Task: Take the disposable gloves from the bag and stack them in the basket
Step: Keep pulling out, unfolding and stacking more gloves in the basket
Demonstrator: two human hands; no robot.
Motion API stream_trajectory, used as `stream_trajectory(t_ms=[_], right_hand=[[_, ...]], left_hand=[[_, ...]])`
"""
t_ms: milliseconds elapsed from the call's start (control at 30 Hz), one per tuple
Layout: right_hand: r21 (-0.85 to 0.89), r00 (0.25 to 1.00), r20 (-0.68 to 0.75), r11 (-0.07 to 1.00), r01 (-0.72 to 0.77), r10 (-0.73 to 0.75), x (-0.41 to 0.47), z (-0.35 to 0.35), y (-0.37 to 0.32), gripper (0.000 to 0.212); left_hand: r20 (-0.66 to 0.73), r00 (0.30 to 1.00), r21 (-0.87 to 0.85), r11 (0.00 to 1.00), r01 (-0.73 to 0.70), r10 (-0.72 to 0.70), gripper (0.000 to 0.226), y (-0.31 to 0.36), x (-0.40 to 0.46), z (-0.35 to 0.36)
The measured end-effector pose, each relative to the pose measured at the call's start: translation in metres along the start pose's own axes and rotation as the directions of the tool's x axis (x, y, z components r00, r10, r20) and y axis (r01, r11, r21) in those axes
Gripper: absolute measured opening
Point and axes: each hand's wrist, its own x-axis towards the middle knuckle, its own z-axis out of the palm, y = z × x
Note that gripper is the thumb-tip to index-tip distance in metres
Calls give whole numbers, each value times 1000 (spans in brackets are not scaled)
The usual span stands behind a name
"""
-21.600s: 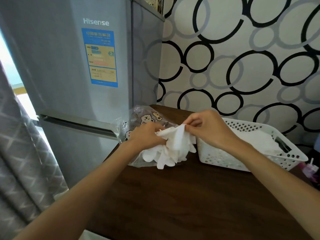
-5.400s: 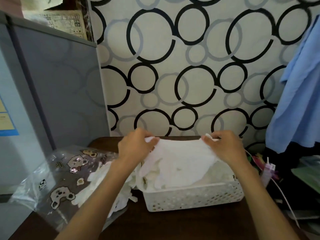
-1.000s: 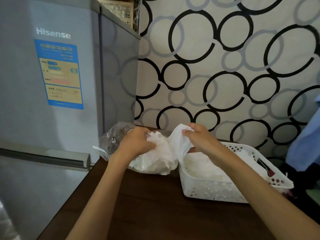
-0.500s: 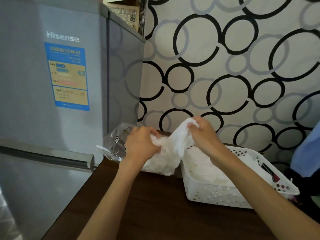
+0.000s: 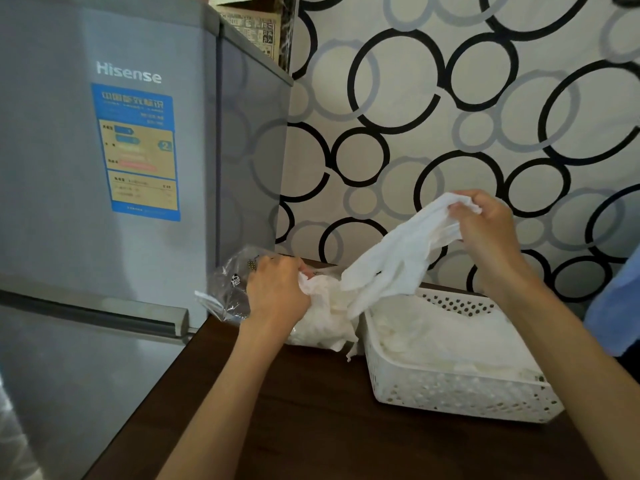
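Note:
A clear printed bag (image 5: 230, 289) lies on the dark wooden table (image 5: 311, 410) beside the fridge, with a heap of white disposable gloves (image 5: 325, 317) spilling from its mouth. My left hand (image 5: 277, 292) grips the heap and bag mouth. My right hand (image 5: 485, 223) pinches the cuff of one white glove (image 5: 391, 261), which hangs stretched in the air above the left end of the white perforated basket (image 5: 450, 393). White gloves (image 5: 450, 334) lie piled inside the basket.
A grey fridge (image 5: 121, 202) stands close on the left, against the table's edge. A wall with black circle wallpaper (image 5: 450, 116) rises behind the table. Blue cloth (image 5: 620, 306) hangs at the right edge.
My right hand has lifted up and to the right, drawing one glove out of the heap until it hangs over the basket. My left hand stays on the heap.

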Motion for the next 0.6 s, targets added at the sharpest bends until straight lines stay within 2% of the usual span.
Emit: stream_trajectory(t_ms=[100, 167, 233, 333, 367, 400, 467, 500, 533, 567, 600], right_hand=[[26, 999, -38, 1000, 10, -9, 3, -6, -3, 24], [-25, 999, 42, 1000, 14, -13, 2, -4, -4, 22], [-46, 987, 163, 999, -1, 9, -2, 2, 0, 21], [-59, 971, 233, 998, -36, 49, -5, 6, 6, 23], [-69, 950, 303, 996, -61, 79, -5, 3, 7, 21], [-75, 903, 416, 994, -84, 107, -5, -2, 9, 20], [-99, 746, 653, 992, -84, 128, -9, -13, 13, 18], [-115, 676, 726, 992, -58, 124, -14, -19, 17, 19], [-125, 632, 766, 992, -25, 113, -20, -23, 20, 20], [-120, 609, 788, 993, 5, 92, -26, -26, 23, 21], [-107, 605, 793, 994, 23, 71, -31, -28, 26, 23]], left_hand=[[31, 999, -1, 1000, -17, 17, 41, -2, 1, 3], [112, 994, -51, 999, 2, 4, 44, -4, 3, 4], [295, 956, -112, 993, 36, -1, 52, -7, 7, 3], [537, 842, -190, 980, 64, 49, 61, -10, 10, -11], [548, 833, -207, 977, 47, 76, 60, -11, 11, -19], [512, 853, -244, 969, 29, 104, 56, -9, 11, -27], [321, 939, -365, 931, 2, 123, 53, -1, 8, -41], [207, 968, -448, 893, -37, 144, 58, 7, 4, -45], [153, 970, -535, 841, -81, 191, 63, 18, 0, -48], [162, 947, -614, 780, -123, 276, 67, 28, -4, -48], [230, 896, -677, 724, -133, 379, 70, 38, -11, -45]])
